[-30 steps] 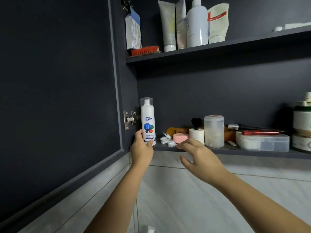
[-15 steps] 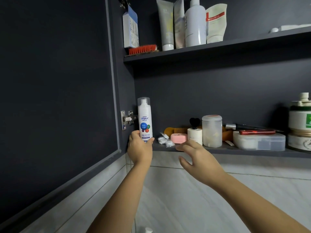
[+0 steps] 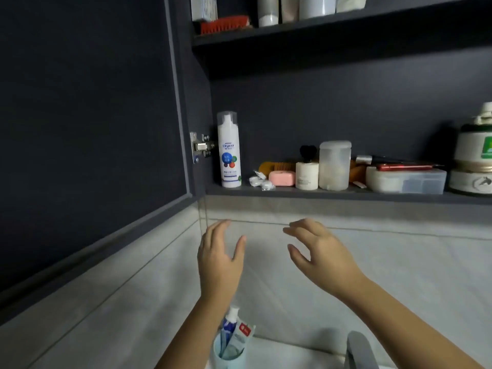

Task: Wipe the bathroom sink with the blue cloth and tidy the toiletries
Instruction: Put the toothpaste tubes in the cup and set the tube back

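A white spray bottle [image 3: 229, 153] with a clear cap stands upright at the left end of the lower cabinet shelf [image 3: 346, 194], by the hinge. My left hand [image 3: 219, 258] hovers below the shelf in front of the tiled wall, fingers straight, holding nothing. My right hand [image 3: 323, 254] is beside it at the same height, fingers loosely spread and empty. Further along the shelf sit a pink soap case [image 3: 282, 178], a small white bottle [image 3: 306, 175], a frosted jar [image 3: 334, 166] and a clear box [image 3: 406, 179]. No blue cloth is in view.
The dark cabinet door [image 3: 87, 129] stands open on the left. An upper shelf holds tubes and a red brush [image 3: 225, 23]. A light blue cup [image 3: 230, 352] with toothpaste tubes sits at the bottom, next to a grey faucet [image 3: 359, 350]. Large jars [image 3: 474, 155] stand far right.
My left hand has let go of the spray bottle, which now stands on the shelf. Both hands dropped below the shelf, and the view tilted down to show the cup and faucet.
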Action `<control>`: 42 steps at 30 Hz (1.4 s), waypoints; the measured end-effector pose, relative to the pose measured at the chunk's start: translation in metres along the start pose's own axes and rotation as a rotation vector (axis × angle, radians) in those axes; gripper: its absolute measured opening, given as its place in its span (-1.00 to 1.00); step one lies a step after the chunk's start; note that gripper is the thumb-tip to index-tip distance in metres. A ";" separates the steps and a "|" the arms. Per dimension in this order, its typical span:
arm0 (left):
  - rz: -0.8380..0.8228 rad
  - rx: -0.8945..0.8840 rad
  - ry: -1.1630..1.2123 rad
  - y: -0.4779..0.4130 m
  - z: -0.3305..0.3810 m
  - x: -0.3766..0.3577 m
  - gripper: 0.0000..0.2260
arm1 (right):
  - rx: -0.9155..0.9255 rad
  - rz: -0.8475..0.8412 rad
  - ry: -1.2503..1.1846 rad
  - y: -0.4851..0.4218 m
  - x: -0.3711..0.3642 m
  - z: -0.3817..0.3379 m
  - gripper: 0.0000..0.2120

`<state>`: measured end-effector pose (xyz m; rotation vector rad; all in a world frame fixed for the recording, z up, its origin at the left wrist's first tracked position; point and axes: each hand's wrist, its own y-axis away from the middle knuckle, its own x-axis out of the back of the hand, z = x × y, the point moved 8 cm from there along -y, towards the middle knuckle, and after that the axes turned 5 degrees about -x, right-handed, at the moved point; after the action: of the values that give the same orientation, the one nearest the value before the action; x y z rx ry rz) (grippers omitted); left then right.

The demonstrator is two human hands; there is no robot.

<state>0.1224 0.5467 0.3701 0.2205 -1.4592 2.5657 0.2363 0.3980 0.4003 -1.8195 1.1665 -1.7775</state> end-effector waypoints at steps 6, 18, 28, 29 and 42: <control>-0.243 -0.053 -0.180 0.129 -0.045 0.013 -0.63 | -0.107 -0.106 0.003 0.104 -0.045 0.012 -0.66; -0.705 -0.020 -0.110 0.287 -0.048 -0.014 -0.68 | -0.567 -0.328 0.172 0.312 -0.056 0.040 -0.63; -0.808 -0.110 0.166 0.324 0.042 -0.071 -0.71 | -0.820 -0.251 0.286 0.396 0.029 0.100 -0.64; -0.806 -0.135 0.199 0.327 0.054 -0.077 -0.73 | -0.829 -0.244 0.292 0.400 0.033 0.108 -0.64; -0.967 0.189 0.102 0.367 0.114 -0.285 -0.72 | -0.912 -0.105 0.149 0.368 0.055 0.268 -0.72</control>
<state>0.3201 0.2407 0.0600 0.6274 -0.7626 1.8533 0.3671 0.0558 0.1247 -2.2390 2.2339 -1.5556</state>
